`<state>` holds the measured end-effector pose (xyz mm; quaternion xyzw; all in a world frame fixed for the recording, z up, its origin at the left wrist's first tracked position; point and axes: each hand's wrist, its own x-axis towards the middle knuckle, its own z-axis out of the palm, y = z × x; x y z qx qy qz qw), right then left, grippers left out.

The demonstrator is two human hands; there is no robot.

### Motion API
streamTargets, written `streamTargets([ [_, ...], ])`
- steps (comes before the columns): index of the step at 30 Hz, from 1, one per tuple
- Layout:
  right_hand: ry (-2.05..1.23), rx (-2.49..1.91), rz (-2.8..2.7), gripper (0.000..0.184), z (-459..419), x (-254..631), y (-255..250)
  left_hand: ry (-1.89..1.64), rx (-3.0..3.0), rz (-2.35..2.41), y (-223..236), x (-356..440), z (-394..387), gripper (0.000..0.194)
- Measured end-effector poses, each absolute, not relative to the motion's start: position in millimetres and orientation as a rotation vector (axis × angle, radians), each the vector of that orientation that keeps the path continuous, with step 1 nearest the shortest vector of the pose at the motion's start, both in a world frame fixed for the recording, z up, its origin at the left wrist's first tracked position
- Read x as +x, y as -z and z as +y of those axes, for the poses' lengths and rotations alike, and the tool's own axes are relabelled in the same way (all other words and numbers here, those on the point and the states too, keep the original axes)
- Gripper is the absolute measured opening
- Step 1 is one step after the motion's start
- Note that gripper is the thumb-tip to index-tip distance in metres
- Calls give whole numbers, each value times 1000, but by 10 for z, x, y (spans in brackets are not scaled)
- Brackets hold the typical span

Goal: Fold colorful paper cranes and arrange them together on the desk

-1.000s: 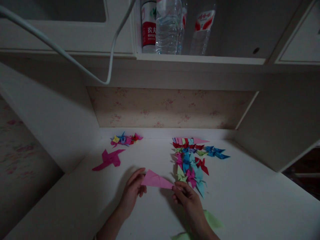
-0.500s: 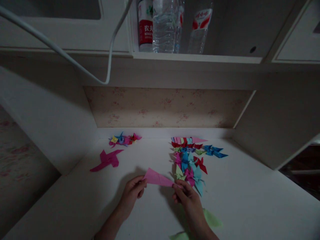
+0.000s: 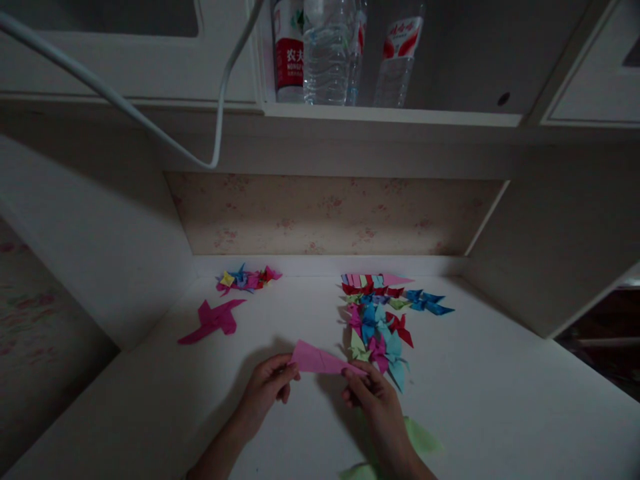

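From where I sit, the white desk (image 3: pixel 500 393) takes up most of my view, and the pale cabinet (image 3: pixel 400 117) hangs over its far side. The cabinet's open shelf holds a row of clear bottles (image 3: pixel 327 63), and a light cable (image 3: pixel 130 113) loops down on the left.

The biggest group on the desk is the crowd of folded paper pieces (image 3: pixel 369 323) right of centre, running from the far edge towards the right hand: red, blue, green, magenta and turquoise. I'd count most of those as done, since their points and wings look shaped.

I see the left hand (image 3: pixel 263 390) with its fingers closed on the left end of the pink paper, and the right hand (image 3: pixel 377 400) pinching the narrower right end. Light green paper (image 3: pixel 421 437) lies near and to the right, partly hidden by the right forearm, so I can't tell how far it is folded.

The pink paper (image 3: pixel 320 360) spans the gap between the hands, apparently lifted off the desk. It is a long, flat, tapering shape with creases, so I'd judge it partway folded, with shaping left.

Farther left lies a magenta cross-shaped piece (image 3: pixel 215 321), its state unclear to me. Beyond it sits a small colourful cluster (image 3: pixel 243 280), seemingly finished.
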<state>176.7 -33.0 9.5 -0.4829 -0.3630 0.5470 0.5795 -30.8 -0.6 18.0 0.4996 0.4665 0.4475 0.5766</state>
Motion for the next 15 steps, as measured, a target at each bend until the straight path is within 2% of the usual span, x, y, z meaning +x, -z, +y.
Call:
streamTargets([
  [7, -1126, -1160, -872, 36, -340, 1951, -401, -1057, 1179, 995, -108, -334, -11, 23],
  [15, -737, -1247, -1063, 36, 668, 3326, -950, -1054, 1123, 982, 18, -351, 50, 26],
])
